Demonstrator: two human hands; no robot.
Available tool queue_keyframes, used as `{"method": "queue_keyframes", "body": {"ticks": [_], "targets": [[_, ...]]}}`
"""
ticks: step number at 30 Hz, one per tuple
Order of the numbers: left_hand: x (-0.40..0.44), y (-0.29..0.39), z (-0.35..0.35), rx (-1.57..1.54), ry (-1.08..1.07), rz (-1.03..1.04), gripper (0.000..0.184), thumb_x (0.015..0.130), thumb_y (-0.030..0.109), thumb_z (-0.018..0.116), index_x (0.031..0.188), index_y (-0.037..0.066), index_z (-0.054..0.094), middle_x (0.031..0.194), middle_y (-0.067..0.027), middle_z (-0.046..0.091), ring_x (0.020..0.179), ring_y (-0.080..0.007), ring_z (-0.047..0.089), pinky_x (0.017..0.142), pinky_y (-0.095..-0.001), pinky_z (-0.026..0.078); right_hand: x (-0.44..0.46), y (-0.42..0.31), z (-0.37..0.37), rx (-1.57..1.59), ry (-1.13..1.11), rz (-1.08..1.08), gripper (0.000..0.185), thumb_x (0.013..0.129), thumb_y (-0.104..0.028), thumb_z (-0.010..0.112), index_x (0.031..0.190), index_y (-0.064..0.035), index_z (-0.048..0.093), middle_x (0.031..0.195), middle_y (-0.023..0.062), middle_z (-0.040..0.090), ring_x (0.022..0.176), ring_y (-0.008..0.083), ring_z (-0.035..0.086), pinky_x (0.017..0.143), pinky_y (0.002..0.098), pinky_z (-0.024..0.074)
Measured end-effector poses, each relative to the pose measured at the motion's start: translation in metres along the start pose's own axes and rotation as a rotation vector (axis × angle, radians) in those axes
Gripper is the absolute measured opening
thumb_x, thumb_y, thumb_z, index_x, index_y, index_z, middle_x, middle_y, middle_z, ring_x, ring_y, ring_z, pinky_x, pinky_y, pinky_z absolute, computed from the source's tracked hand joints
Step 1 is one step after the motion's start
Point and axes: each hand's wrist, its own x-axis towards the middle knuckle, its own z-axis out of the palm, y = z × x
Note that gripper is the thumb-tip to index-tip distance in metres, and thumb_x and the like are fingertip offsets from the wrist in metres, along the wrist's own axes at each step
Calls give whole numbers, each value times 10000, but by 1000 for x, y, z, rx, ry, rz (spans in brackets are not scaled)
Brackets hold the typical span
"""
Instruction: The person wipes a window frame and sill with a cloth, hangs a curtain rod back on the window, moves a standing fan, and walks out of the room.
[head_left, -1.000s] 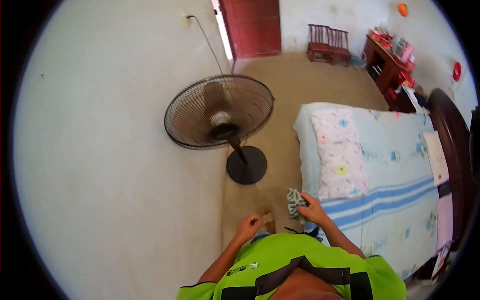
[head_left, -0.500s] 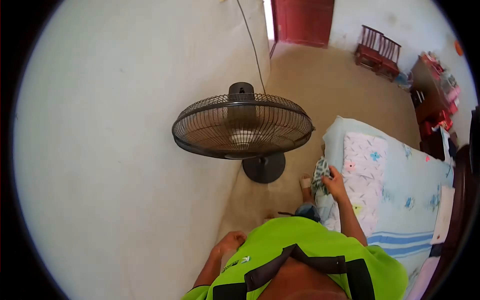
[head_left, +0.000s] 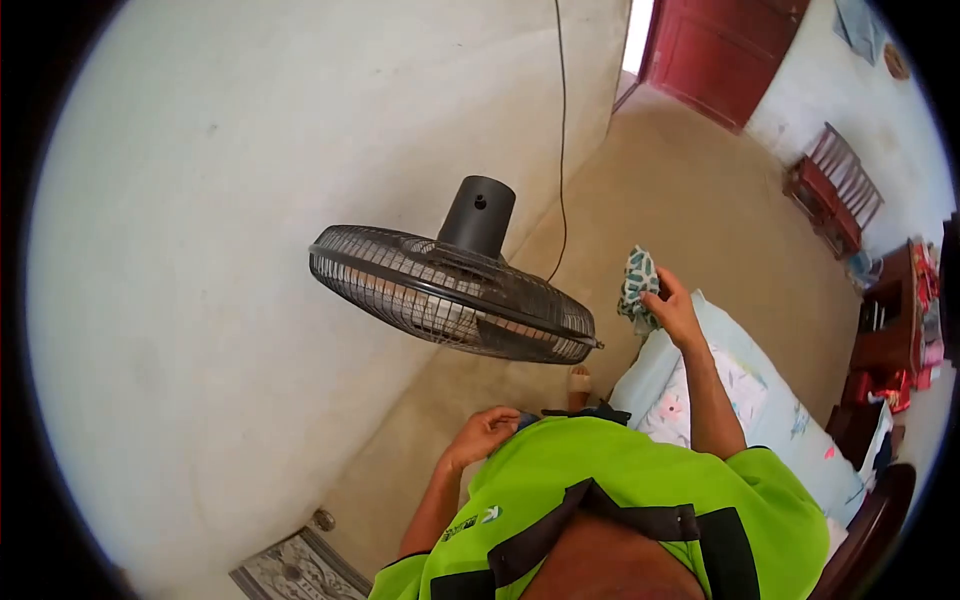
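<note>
My right hand (head_left: 677, 308) is closed on a bunched cloth (head_left: 638, 285) with a green and white leaf-like pattern, raised just beyond the bed's corner. To its left stands a black electric fan (head_left: 450, 295), its round wire cage tilted and seen from above. Neither hand touches the fan. My left hand (head_left: 482, 436) is low beside my waist, near the hem of my green shirt (head_left: 620, 490). Its fingers are loosely bent and apart, and nothing shows in them.
The bed (head_left: 715, 325) with a pale blue flowered sheet is at right. A white wall (head_left: 220, 250) rises at left. A power cord (head_left: 562, 140) runs up behind the fan. Farther off are a red door (head_left: 720, 60), wooden chairs (head_left: 835, 190) and a cabinet (head_left: 893, 310).
My right hand has lifted the cloth up and away from the bed's edge toward the fan's right side. My view has turned, so the fan looks tilted and a patterned mat shows at lower left.
</note>
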Motion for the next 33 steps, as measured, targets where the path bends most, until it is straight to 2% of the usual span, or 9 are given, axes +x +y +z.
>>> {"method": "queue_keyframes", "body": {"ticks": [10,12,16,20,22,25,28,29,33], "targets": [[12,-1,6,-114,128,125,298,947,165,638,1193,-1,609,1076,-62,656,989,-126,591,880,-274,479,85,-77,141,-246,-447,-156,479,843,-99,679,1296,-15,549,1120,93,627,1004,183,598,913,321,471],[11,-6,12,-114,170,117,292,948,160,634,1190,-1,609,1079,-62,655,987,-125,593,883,-272,479,108,-64,167,-334,-381,-625,452,828,-128,667,1254,-28,553,1060,122,620,952,224,605,882,348,481],[3,-8,30,-119,325,145,293,962,206,638,1175,5,619,1099,-75,673,981,-152,618,870,-304,490,144,-24,182,-282,-292,-643,465,804,-166,674,1224,-18,543,1037,148,613,935,242,602,854,356,480],[18,-20,65,-200,460,150,286,956,195,641,1169,3,630,1118,-82,672,995,-161,623,868,-314,494,178,36,146,-251,-257,-364,482,784,-185,697,1198,3,537,909,152,632,792,232,613,740,358,494],[42,-19,91,-236,530,197,271,935,140,630,1165,-3,625,1034,-82,675,994,-162,626,887,-284,484,169,45,120,-432,-440,102,491,801,-231,741,1192,10,568,986,125,642,880,180,611,789,318,499],[88,0,123,-152,469,-138,312,940,220,620,1177,18,640,1047,-114,687,1011,-198,640,886,-307,481,164,75,82,-600,-598,55,526,767,-265,783,1158,27,587,989,157,647,880,201,624,773,335,508],[142,-10,159,-76,532,-2,383,948,323,601,1208,44,644,1081,-124,693,1016,-205,638,886,-328,475,167,85,52,-668,-927,97,604,747,-333,783,1167,42,566,926,179,646,867,271,628,742,396,508],[154,1,165,-229,515,-143,493,937,488,602,1091,31,707,1150,-153,670,981,-262,636,869,-338,479,165,90,48,-681,-950,93,604,747,-333,783,1167,42,566,926,179,646,867,271,628,742,396,508],[160,75,180,-484,526,-165,444,966,403,584,1213,41,652,1158,-162,664,974,-265,631,869,-340,478,158,97,59,-787,-1491,-40,586,780,-380,758,1164,24,579,988,200,658,905,295,630,776,407,503]]}}
